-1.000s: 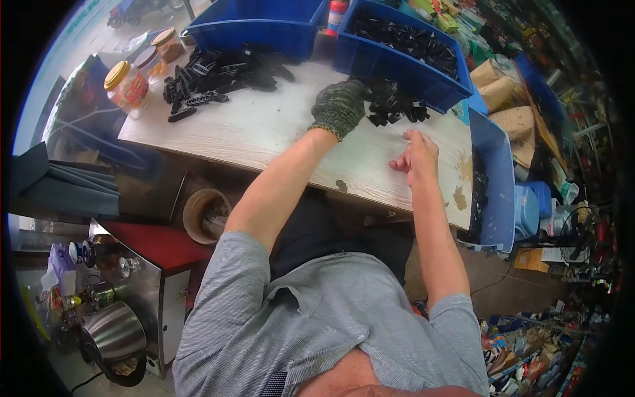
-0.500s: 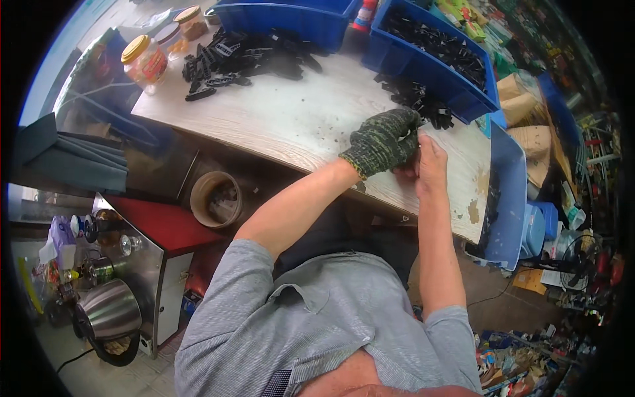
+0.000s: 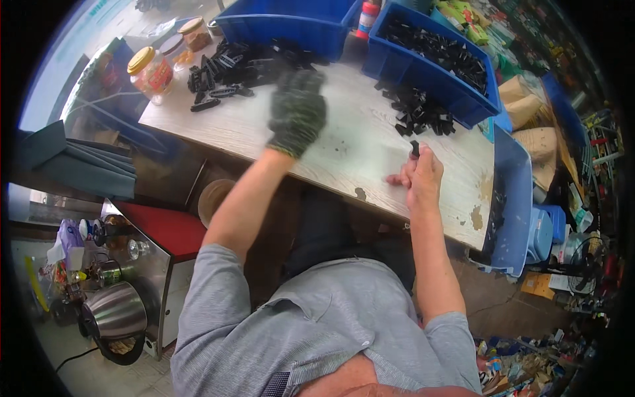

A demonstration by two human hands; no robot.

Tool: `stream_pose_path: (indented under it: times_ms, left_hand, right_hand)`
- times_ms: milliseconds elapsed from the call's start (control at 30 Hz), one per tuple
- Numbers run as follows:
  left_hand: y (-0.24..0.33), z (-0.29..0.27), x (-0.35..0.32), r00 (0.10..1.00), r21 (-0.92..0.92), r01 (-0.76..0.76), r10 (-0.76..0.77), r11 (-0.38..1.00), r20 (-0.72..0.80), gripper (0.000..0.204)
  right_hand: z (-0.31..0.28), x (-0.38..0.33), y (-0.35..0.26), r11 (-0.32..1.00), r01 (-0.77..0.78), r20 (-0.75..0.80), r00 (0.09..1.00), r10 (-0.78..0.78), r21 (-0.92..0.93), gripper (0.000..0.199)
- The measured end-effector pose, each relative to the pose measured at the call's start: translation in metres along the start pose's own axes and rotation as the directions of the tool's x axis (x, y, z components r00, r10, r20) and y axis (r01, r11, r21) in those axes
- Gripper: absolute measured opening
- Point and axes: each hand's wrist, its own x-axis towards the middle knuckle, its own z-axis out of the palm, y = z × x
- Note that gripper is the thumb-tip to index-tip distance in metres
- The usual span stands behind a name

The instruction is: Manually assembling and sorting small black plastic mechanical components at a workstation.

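Pale wooden worktable (image 3: 344, 142), worn and stained toward its near edge. Right hand (image 3: 418, 177) bare, pinching a small black part (image 3: 415, 148) at the fingertips, long axis roughly upright, just off the near side of the loose black pile (image 3: 418, 112). Left hand (image 3: 297, 111) gloved, blurred, raised over bare tabletop left of that pile; grip unreadable. Blue bins (image 3: 430, 56) behind it.
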Motion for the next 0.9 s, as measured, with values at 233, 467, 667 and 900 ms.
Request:
stream_pose_path:
  times_ms: [233,467,667,900]
  left_hand:
    - [-0.045,0.012,0.005,0.930,0.123,-0.021,-0.025,0.992,0.366,0.033]
    - [-0.006,0.018,0.000,0.921,0.083,0.007,-0.038,0.997,0.387,0.028]
    - [-0.009,0.014,0.011,0.926,0.206,0.040,-0.114,0.978,0.361,0.028]
    - [-0.002,0.000,0.008,0.860,0.077,0.158,-0.176,0.984,0.479,0.025]
  right_hand:
    - [0.000,-0.001,0.000,0.997,0.017,-0.018,1.000,-0.019,-0.081,0.036]
    - [0.000,0.002,0.003,0.996,0.043,0.016,0.999,-0.042,-0.079,0.034]
    - [-0.001,0.000,0.004,0.996,0.083,0.043,0.996,-0.081,-0.044,0.031]
    - [-0.002,-0.003,0.005,0.997,0.070,0.017,0.997,-0.070,-0.016,0.027]
